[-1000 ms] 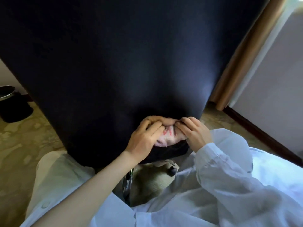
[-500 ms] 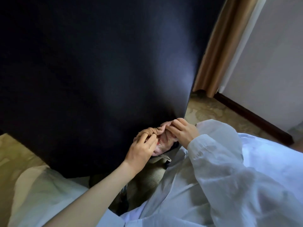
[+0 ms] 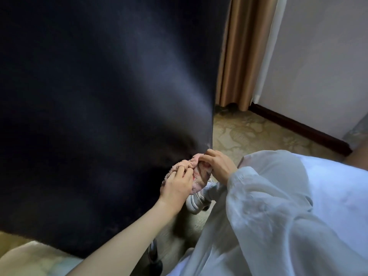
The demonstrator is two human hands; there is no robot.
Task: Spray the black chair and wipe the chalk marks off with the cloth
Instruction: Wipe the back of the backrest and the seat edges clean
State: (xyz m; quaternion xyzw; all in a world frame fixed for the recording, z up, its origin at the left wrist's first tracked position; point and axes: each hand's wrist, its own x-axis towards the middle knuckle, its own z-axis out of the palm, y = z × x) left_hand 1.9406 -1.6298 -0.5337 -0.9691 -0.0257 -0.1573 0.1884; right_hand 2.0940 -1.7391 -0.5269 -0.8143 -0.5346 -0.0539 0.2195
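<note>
Cloth (image 3: 196,174), pinkish and fluffy, was bunched between both hands against the lower right part of the black chair (image 3: 103,100). The left hand (image 3: 176,185) came up from below on a bare forearm, its fingers curled and pinching the tan, nubby edge of the cloth. The right hand (image 3: 218,165) reached in from the right, fingers bent over the top of the bundle and gripping it, so the cloth was held from two sides at once. The inner face of the cloth, turned toward the camera, carried reddish and dark smears.

The chair's broad dark panel filled most of the view, with a soft sheen running down toward its right edge. A small pale smudge (image 3: 208,144) sat on that edge just above the right hand; whether it was chalk could not be told.

A loose white sleeve (image 3: 264,198) covered the right arm down to the wrist. Just below the cloth and the hands lay a pale grey-and-white shoe (image 3: 197,202). Patterned beige carpet (image 3: 249,134) spread to the right of the chair, meeting a dark baseboard (image 3: 298,127) under a white wall (image 3: 322,56). A tan curtain (image 3: 237,52) hung between the chair and the wall.
</note>
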